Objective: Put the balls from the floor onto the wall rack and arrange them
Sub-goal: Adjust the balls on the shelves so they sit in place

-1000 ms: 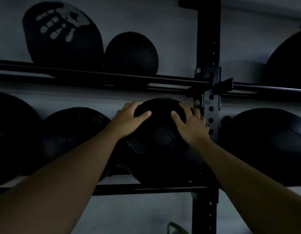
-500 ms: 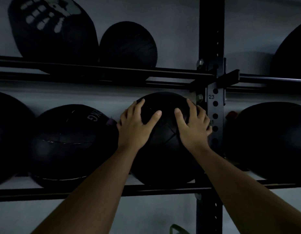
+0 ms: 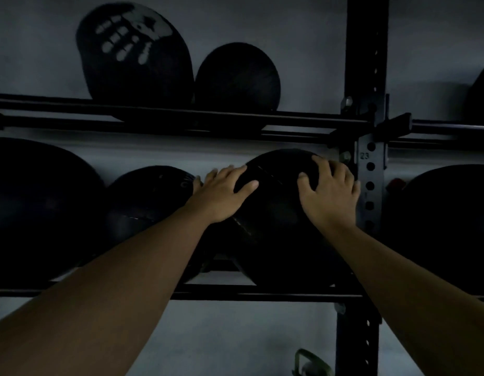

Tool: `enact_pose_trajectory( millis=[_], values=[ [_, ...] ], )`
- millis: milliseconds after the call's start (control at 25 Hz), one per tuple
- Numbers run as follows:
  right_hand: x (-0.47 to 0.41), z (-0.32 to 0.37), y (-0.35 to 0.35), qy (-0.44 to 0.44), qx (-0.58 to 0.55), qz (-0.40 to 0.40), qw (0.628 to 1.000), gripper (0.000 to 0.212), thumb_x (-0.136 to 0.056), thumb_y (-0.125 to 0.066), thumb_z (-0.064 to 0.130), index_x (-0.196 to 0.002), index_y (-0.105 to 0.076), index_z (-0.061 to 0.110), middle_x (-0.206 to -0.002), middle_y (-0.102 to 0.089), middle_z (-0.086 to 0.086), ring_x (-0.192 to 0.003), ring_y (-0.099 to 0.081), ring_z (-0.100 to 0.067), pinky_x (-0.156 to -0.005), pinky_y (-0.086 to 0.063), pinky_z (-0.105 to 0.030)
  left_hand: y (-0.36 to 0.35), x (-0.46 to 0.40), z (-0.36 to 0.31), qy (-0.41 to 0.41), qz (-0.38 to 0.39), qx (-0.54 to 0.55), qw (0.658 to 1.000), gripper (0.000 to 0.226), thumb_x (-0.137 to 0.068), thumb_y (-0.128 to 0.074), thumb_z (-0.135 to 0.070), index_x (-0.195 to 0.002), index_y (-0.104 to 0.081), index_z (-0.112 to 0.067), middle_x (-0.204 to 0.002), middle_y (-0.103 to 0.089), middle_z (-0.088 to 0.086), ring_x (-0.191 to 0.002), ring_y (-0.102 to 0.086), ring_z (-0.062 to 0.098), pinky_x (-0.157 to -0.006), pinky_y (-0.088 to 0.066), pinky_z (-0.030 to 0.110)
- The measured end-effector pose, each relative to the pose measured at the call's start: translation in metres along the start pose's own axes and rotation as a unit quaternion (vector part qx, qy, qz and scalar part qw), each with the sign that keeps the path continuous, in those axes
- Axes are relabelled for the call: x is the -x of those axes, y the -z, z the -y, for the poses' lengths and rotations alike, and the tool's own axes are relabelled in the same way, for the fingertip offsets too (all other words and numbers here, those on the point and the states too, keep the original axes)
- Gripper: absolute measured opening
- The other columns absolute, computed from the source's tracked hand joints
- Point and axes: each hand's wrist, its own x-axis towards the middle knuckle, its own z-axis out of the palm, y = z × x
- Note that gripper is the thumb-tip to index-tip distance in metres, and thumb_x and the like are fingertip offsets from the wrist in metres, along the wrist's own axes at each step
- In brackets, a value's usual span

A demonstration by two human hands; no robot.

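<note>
1. Fingers (image 3: 235,172) of the left hand (image 3: 222,195) are lying spread and nearly straight on the black stitched medicine ball (image 3: 276,213); fingers (image 3: 321,165) of the right hand (image 3: 327,194) are curving over its top.
2. Both palms are pressing the ball's upper flanks.
3. The ball is sitting on the black steel lower rail (image 3: 262,293), just left of the black perforated steel upright post (image 3: 367,63).
4. A second black ball (image 3: 148,196) is resting farther left of the post.

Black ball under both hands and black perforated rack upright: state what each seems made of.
Black stitched ball: probably matte synthetic leather or vinyl, judging by sewn panel seams. Black perforated rack upright: likely matte painted steel, given punched holes, bolts, stamped number.
</note>
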Motion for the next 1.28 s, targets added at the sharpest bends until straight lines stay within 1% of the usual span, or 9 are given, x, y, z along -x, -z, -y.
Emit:
enact_pose_trajectory(
  millis=[160,280,480,560,640,760,880,1120,1280],
  values=[
    [0.009,0.079,-0.034,0.083,-0.020,0.016,0.996,0.058,-0.100,-0.052,0.043,-0.152,-0.048,0.018,-0.158,-0.044,-0.020,-0.153,-0.030,-0.037,-0.130,-0.014,-0.052,0.043,0.012,0.071,0.033,-0.050,-0.077,0.995,0.064,-0.102,-0.023,-0.067,-0.160,-0.027,-0.040,-0.175,-0.013,-0.005,-0.161,-0.004,0.024,-0.127,0.006,0.056],
    [0.025,0.139,-0.078,0.099,-0.073,0.057,0.991,0.057,-0.101,-0.052,0.044,-0.152,-0.048,0.019,-0.156,-0.046,-0.017,-0.148,-0.035,-0.035,-0.126,-0.026,-0.048,0.072,0.022,0.130,0.053,-0.059,-0.115,0.990,0.061,-0.104,-0.023,-0.062,-0.160,-0.028,-0.038,-0.174,-0.014,-0.003,-0.161,-0.007,0.028,-0.127,0.002,0.056],
    [0.060,0.208,-0.156,0.068,-0.052,0.136,0.987,0.060,-0.102,-0.041,0.055,-0.156,-0.040,0.029,-0.159,-0.040,-0.012,-0.150,-0.033,-0.037,-0.125,-0.026,-0.054,0.092,0.032,0.206,0.044,-0.005,-0.047,0.998,0.072,-0.102,-0.029,-0.065,-0.164,-0.018,-0.031,-0.174,-0.014,0.001,-0.159,-0.016,0.027,-0.127,-0.014,0.047],
    [0.069,0.212,-0.176,0.050,-0.035,0.131,0.989,0.061,-0.102,-0.037,0.058,-0.158,-0.035,0.034,-0.164,-0.035,-0.012,-0.154,-0.027,-0.038,-0.126,-0.018,-0.059,0.078,0.032,0.213,0.033,0.011,0.011,0.999,0.074,-0.102,-0.023,-0.066,-0.165,-0.011,-0.030,-0.175,-0.008,0.001,-0.160,-0.010,0.026,-0.129,-0.011,0.045],
    [0.071,0.205,-0.183,0.039,-0.035,0.117,0.992,0.060,-0.101,-0.035,0.062,-0.158,-0.031,0.041,-0.166,-0.032,-0.010,-0.156,-0.023,-0.037,-0.126,-0.015,-0.063,0.061,0.030,0.210,0.024,-0.025,0.025,0.999,0.071,-0.104,-0.020,-0.061,-0.165,-0.010,-0.025,-0.175,-0.006,0.006,-0.161,-0.006,0.029,-0.130,-0.008,0.048],
    [0.069,0.196,-0.187,0.035,-0.050,0.106,0.993,0.059,-0.099,-0.035,0.067,-0.155,-0.032,0.048,-0.166,-0.031,-0.006,-0.156,-0.023,-0.034,-0.124,-0.017,-0.066,0.049,0.025,0.210,0.011,-0.093,0.039,0.995,0.067,-0.106,-0.022,-0.056,-0.163,-0.018,-0.023,-0.172,-0.016,0.009,-0.159,-0.011,0.032,-0.129,-0.011,0.050],
    [0.069,0.195,-0.190,0.040,-0.050,0.084,0.994,0.058,-0.100,-0.035,0.066,-0.154,-0.034,0.048,-0.165,-0.033,-0.005,-0.154,-0.025,-0.033,-0.123,-0.020,-0.065,0.047,0.022,0.214,0.000,-0.104,0.042,0.994,0.067,-0.105,-0.024,-0.057,-0.163,-0.021,-0.023,-0.171,-0.020,0.008,-0.158,-0.014,0.032,-0.128,-0.013,0.051],
    [0.071,0.200,-0.188,0.029,-0.046,0.092,0.994,0.057,-0.098,-0.034,0.066,-0.152,-0.034,0.046,-0.162,-0.035,-0.006,-0.152,-0.027,-0.036,-0.123,-0.020,-0.065,0.063,0.024,0.216,0.001,-0.031,0.013,0.999,0.070,-0.104,-0.020,-0.060,-0.165,-0.012,-0.025,-0.174,-0.010,0.007,-0.160,-0.008,0.030,-0.129,-0.009,0.051],
    [0.066,0.224,-0.184,0.016,-0.016,0.082,0.996,0.054,-0.095,-0.039,0.058,-0.142,-0.044,0.033,-0.151,-0.045,-0.012,-0.144,-0.037,-0.040,-0.121,-0.023,-0.063,0.099,0.029,0.229,-0.016,0.020,-0.072,0.997,0.067,-0.104,-0.016,-0.062,-0.164,-0.013,-0.034,-0.175,-0.009,0.000,-0.161,-0.006,0.024,-0.129,0.001,0.052]
  ],
)
